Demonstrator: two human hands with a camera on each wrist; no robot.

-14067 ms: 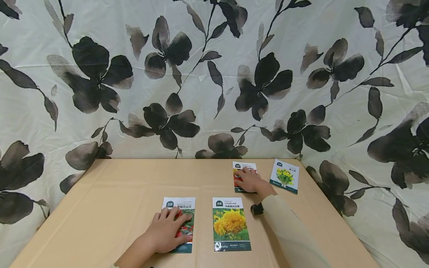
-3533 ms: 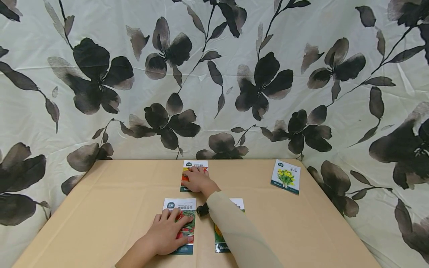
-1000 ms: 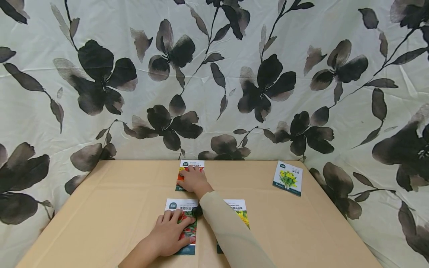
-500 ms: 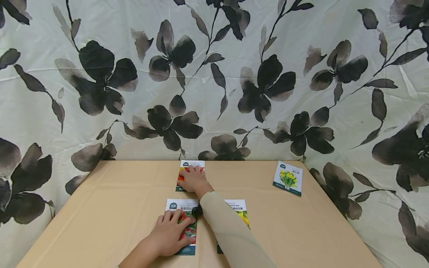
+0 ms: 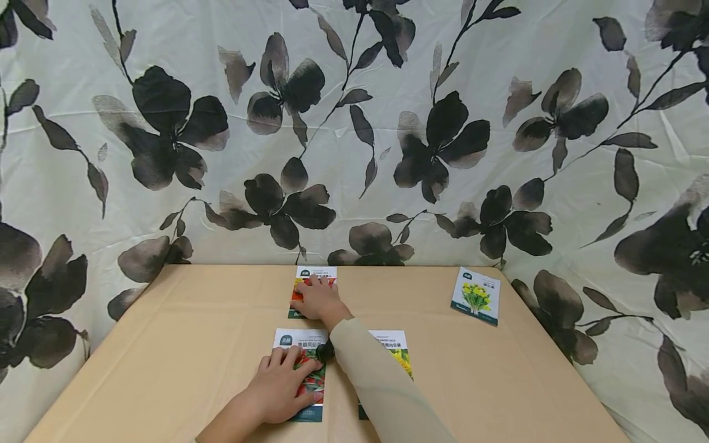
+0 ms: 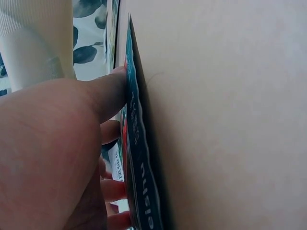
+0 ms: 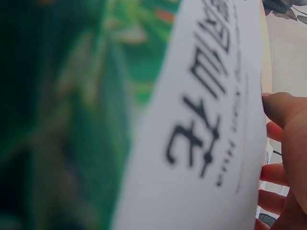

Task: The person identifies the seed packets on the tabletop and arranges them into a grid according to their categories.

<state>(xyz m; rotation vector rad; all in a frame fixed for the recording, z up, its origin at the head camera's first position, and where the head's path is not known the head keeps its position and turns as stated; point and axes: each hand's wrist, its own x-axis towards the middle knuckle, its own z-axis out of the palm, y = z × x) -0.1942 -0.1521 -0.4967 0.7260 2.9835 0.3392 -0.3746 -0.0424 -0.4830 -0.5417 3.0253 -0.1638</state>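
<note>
Flower seed packets lie on a tan table. In the head view my left hand (image 5: 279, 387) rests spread over the front left packet (image 5: 307, 413), which shows red flowers. The left wrist view catches that packet's dark teal edge (image 6: 139, 139) beneath the thumb. Reaching across to the back edge, my right hand (image 5: 318, 301) lies flat on a red-and-yellow packet (image 5: 302, 272), covering most of its picture. My right sleeve hides much of a yellow-flower packet (image 5: 400, 358) at front centre. Close up in the right wrist view stands the front left packet's printed top (image 7: 216, 120).
A white packet with yellow flowers (image 5: 475, 296) lies tilted at the table's back right corner. Behind the table (image 5: 166, 344) hangs a white cloth (image 5: 354, 240) with dark flowers. A black wrist camera (image 5: 325, 351) sits above the front left packet's corner.
My right hand has moved the red-and-yellow packet leftward along the back edge, away from the tilted packet. Lately it has shifted only slightly. My left hand has stayed on its packet.
</note>
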